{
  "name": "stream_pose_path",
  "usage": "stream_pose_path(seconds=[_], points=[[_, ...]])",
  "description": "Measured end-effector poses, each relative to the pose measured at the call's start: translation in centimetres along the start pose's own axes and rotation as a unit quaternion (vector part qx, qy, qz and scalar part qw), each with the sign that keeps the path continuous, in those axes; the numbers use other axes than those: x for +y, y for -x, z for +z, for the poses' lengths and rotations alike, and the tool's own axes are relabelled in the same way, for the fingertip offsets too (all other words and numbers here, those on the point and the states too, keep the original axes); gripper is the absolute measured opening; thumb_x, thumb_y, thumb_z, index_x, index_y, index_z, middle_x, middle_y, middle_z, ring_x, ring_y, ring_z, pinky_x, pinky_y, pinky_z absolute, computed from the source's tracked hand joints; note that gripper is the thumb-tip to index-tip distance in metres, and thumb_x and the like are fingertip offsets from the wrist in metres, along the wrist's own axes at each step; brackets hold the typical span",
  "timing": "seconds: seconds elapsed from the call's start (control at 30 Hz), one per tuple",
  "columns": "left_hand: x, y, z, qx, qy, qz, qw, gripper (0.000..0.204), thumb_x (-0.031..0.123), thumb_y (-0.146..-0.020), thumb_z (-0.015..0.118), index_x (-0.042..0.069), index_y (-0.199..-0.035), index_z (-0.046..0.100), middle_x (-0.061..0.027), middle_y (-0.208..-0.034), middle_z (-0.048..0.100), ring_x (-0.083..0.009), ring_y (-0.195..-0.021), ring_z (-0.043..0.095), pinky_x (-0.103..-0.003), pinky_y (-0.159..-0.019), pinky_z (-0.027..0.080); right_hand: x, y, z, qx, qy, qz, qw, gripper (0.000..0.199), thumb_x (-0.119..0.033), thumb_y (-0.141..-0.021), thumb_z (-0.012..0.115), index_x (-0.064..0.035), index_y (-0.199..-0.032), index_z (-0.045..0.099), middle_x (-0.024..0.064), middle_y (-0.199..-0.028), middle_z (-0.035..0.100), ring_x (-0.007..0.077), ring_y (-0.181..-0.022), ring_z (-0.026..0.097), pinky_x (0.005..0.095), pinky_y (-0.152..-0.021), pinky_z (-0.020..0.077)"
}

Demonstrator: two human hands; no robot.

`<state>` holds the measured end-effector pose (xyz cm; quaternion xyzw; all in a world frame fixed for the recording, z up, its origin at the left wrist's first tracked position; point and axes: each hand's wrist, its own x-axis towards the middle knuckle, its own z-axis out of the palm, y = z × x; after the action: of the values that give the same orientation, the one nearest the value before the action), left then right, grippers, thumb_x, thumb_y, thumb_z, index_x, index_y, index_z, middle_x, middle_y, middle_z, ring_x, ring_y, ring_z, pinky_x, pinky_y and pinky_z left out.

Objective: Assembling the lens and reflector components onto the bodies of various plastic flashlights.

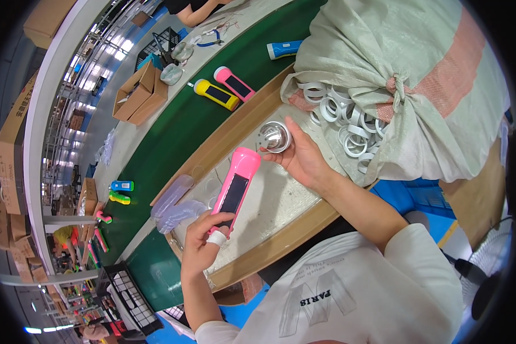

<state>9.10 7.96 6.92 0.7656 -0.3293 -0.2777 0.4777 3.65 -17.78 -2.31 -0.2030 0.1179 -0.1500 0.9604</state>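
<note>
2 hands, glossy pink flashlight point(236, 186), chrome reflector point(275, 137)

You are looking down through a single wide fisheye view worn on your head, tilting toward the tray point(281, 243) close in front of your chest, with your forearms entering from the lower edge. The lens is bending the green conveyor belt point(172, 132) into an arc running away toward the upper right, and dark rim is framing the corners.

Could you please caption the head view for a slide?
Left hand holds a pink flashlight body; right hand holds a silver reflector.
</note>
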Motion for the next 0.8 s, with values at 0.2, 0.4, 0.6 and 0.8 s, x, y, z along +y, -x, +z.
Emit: stream_pose_path(seconds=[0.2,0.4,0.6,0.8], points=[[1.0,-0.7,0.3,-0.008,-0.118,0.032,0.993,0.028,-0.001,-0.074,0.063,0.006,-0.100,0.069,-0.0092,-0.080,0.059,-0.0168,-0.068,0.054,-0.027,-0.061,0.041,-0.2,-0.3,0.0,-0.002,-0.002,-0.015,1.000,0.044,-0.041,-0.099,0.042,-0.0015,-0.113,0.056,0.0113,-0.105,0.064,0.0217,-0.094,0.064,0.0355,-0.075,0.0564],[2.0,-1.1,0.2,-0.005,-0.169,0.080,0.982,0.029,-0.001,-0.072,0.064,0.006,-0.100,0.070,-0.0105,-0.084,0.061,-0.0177,-0.069,0.057,-0.028,-0.060,0.043,-0.5,-0.2,0.2,-0.012,0.026,-0.026,0.999,0.045,-0.042,-0.100,0.040,-0.0017,-0.113,0.056,0.0111,-0.104,0.065,0.0211,-0.093,0.064,0.0355,-0.075,0.0552],[2.7,-1.7,-0.6,-0.068,-0.166,0.093,0.979,0.029,0.002,-0.072,0.064,0.006,-0.100,0.070,-0.0086,-0.077,0.058,-0.0163,-0.065,0.056,-0.026,-0.057,0.041,-0.4,-0.4,-0.5,0.040,-0.024,0.034,0.998,0.048,-0.046,-0.099,0.038,-0.0031,-0.111,0.056,0.0123,-0.100,0.066,0.0211,-0.087,0.066,0.0336,-0.075,0.0543],[0.6,-2.3,-0.4,-0.047,0.299,-0.058,0.951,0.028,0.011,-0.089,0.054,-0.003,-0.112,0.059,-0.0258,-0.095,0.065,-0.0187,-0.058,0.060,-0.029,-0.048,0.051,-0.3,-0.2,0.1,0.094,-0.026,0.035,0.995,0.047,-0.046,-0.099,0.037,-0.0051,-0.114,0.055,0.0115,-0.100,0.065,0.0207,-0.090,0.065,0.0341,-0.076,0.0539]])
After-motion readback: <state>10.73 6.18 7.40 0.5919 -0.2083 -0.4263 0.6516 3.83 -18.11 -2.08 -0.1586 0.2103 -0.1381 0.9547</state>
